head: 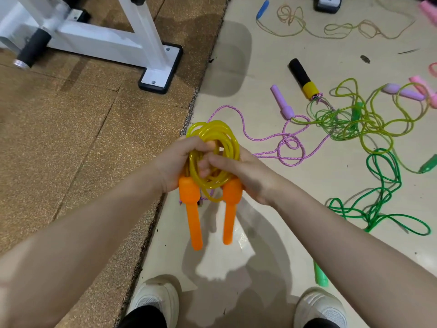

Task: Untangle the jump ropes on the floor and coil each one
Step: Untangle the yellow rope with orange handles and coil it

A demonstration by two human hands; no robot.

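Observation:
I hold a coiled yellow jump rope [220,136] with two orange handles [192,209] hanging down side by side. My left hand [179,162] grips the coil from the left, and my right hand [246,174] grips it from the right, fingers curled into the loops. On the floor lie a pink braided rope [287,147] with a black and yellow handle [303,78], a yellow-green rope [369,121] with lilac handles [282,102], and a green rope [380,197], tangled together at the right.
A white exercise machine frame [151,55] stands on the brown mat [71,138] at upper left. A thin rope with a blue handle [262,9] lies at the far top. Pink handles [423,86] are at the right edge. My white shoes [153,301] are at the bottom.

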